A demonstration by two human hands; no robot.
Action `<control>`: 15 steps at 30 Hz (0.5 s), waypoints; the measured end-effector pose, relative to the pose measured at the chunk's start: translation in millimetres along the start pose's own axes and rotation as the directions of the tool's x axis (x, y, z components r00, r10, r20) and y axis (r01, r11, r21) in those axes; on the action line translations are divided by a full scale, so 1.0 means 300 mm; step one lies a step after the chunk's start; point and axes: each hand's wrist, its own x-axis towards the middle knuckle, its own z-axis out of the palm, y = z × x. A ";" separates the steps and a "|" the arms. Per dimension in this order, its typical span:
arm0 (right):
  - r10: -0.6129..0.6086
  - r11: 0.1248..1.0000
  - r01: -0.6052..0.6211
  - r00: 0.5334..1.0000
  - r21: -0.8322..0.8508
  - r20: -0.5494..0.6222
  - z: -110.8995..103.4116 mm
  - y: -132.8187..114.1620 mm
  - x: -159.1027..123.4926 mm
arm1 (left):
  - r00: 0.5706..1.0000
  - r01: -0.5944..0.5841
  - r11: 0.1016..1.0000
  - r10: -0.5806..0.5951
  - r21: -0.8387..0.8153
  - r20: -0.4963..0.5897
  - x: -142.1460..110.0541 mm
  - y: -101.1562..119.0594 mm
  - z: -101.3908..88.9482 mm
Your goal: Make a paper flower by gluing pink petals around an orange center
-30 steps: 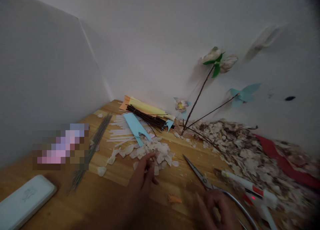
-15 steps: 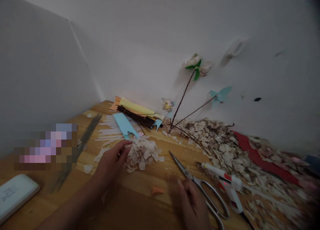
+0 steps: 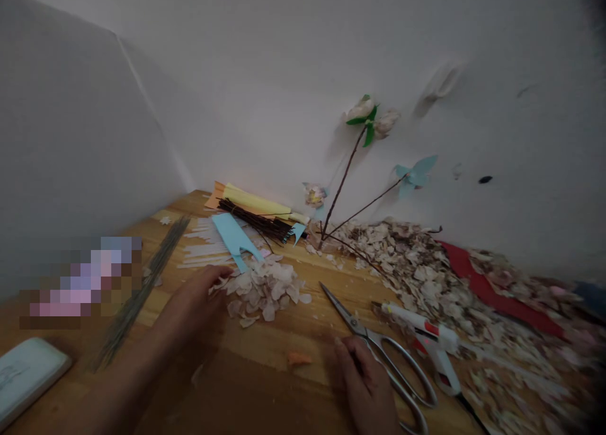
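Note:
My left hand (image 3: pixel 201 293) rests at the left side of a loose heap of pale dried petals (image 3: pixel 267 286) on the wooden table. Its fingers are stretched out and touch the heap's edge; some fingertips are hidden. Close to the front, my right hand (image 3: pixel 367 384) lies on the table with fingers curled in and the thumb against them. Whatever it holds, if anything, is hidden. Metal scissors (image 3: pixel 357 327) lie right beside it, open end away, the handles partly behind the hand. A small orange scrap (image 3: pixel 298 358) sits between the hands.
A white glue gun (image 3: pixel 421 324) lies right of the scissors. Behind it spreads a large petal pile (image 3: pixel 411 258) with a red strip (image 3: pixel 497 296). Brown stems (image 3: pixel 258 219), blue paper (image 3: pixel 234 236) and thin wires (image 3: pixel 146 290) lie farther back and left. A flower stem (image 3: pixel 348 176) leans upward.
My left hand has shifted a little left, and the petal heap now reaches farther left. Loose petals once left of that hand no longer show there. My right hand has barely moved.

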 end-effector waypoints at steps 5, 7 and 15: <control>0.071 0.997 -0.072 0.997 0.034 0.042 0.002 0.008 0.007 | 0.966 0.017 0.998 -0.033 0.066 0.256 -0.045 0.076 0.009; 0.070 0.997 -0.073 0.995 0.033 0.066 -0.001 0.003 0.010 | 0.963 -0.081 0.992 0.053 0.096 0.266 -0.064 0.100 0.025; 0.081 0.995 -0.084 0.996 0.061 0.046 -0.003 -0.015 -0.004 | 0.952 -0.005 0.998 -0.013 0.057 0.306 -0.064 0.121 -0.011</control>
